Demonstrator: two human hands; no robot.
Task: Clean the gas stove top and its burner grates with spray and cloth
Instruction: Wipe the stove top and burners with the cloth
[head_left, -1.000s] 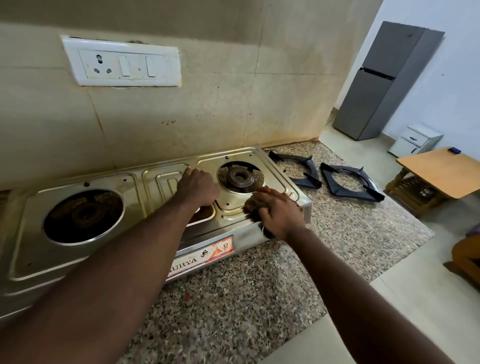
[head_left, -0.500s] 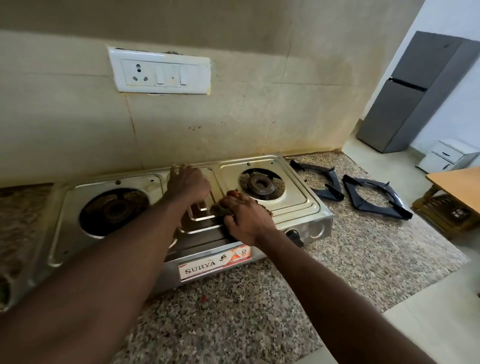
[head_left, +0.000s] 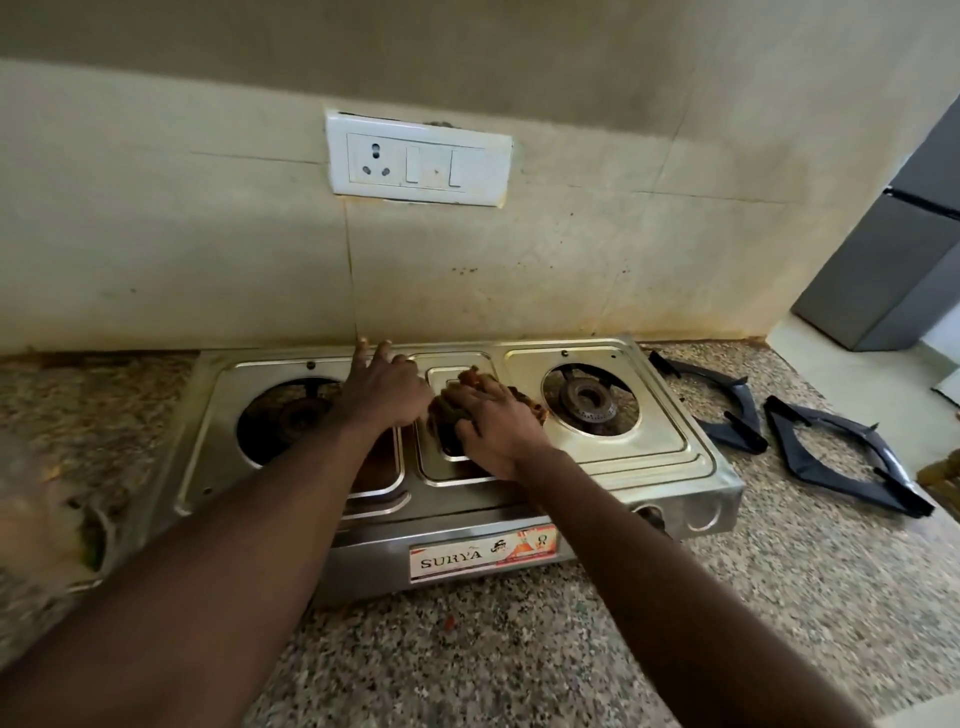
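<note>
While the right hand (head_left: 493, 423) curls its fingers over the bunched cloth (head_left: 444, 415) in the recessed centre panel of the stove (head_left: 649, 460), mid-frame, the left hand (head_left: 382, 389) rests just left of it, fingers straight on the steel. At right of the frame, two grates (head_left: 795, 447) lie on the counter (head_left: 779, 597) beside the stove.

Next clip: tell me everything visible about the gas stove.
The gas stove is a two-burner tabletop unit of stainless steel, lying flat on the speckled granite counter by the wall. Its left burner and rusty-looking right burner sit uncovered. A SURYA label is on the front panel. The left hand rests, fingers spread, on the top near the back edge; the right hand holds a cloth against the recessed centre panel.
</note>
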